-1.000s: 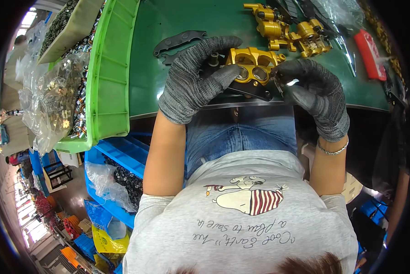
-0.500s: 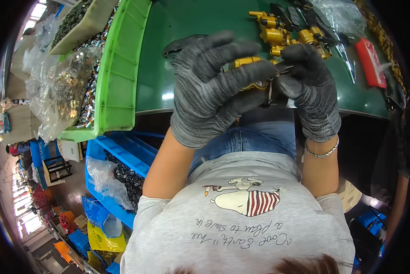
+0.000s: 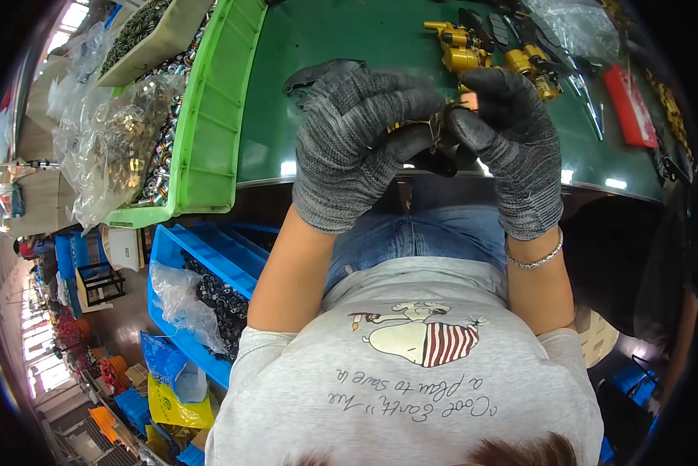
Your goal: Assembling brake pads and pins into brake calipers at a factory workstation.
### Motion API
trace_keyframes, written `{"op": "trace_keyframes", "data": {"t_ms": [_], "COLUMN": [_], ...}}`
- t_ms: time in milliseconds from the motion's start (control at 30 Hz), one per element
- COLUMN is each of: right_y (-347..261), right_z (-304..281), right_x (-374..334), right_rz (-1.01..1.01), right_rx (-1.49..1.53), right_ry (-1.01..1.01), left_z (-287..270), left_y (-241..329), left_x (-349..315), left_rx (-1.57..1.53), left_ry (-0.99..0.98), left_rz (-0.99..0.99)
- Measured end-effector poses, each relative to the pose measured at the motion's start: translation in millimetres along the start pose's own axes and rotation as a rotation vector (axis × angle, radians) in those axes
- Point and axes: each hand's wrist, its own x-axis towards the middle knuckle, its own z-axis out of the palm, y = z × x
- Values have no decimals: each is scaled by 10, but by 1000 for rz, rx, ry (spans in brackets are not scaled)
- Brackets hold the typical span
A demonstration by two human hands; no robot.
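Observation:
My left hand, in a grey knitted glove, is closed round a gold and black brake caliper above the near edge of the bench. Its fingers hide most of the caliper; thin metal and a dark rounded part show between the hands. My right hand, gloved the same way, pinches a small copper-coloured piece between thumb and forefinger, right beside the caliper. Beyond the left fingers lies a curved black part. More gold calipers rest on the green bench beyond my right hand.
At the left stands a green crate of metal fittings, with a plastic bag of brassy parts on top. A blue bin of black parts is below it. A red and white box and thin metal rods lie at the right.
My left hand has drawn back a little and its fingers have curled in. My right hand has shifted slightly left, and the copper-coloured piece now shows at its fingertips.

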Motion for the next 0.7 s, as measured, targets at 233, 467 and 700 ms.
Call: {"op": "trace_keyframes", "data": {"t_ms": [233, 467, 700], "right_y": [-53, -43, -32], "right_z": [-72, 46, 65], "right_x": [27, 38, -4], "right_rz": [-27, -18, -72], "right_rx": [-119, 115, 101], "right_ry": [-62, -144, -76], "left_z": [-87, 124, -31], "left_y": [187, 179, 202], "left_x": [-80, -124, -22], "left_rx": [144, 12, 382], "left_ry": [-67, 225, 17], "left_rz": [-91, -198, 39]}}
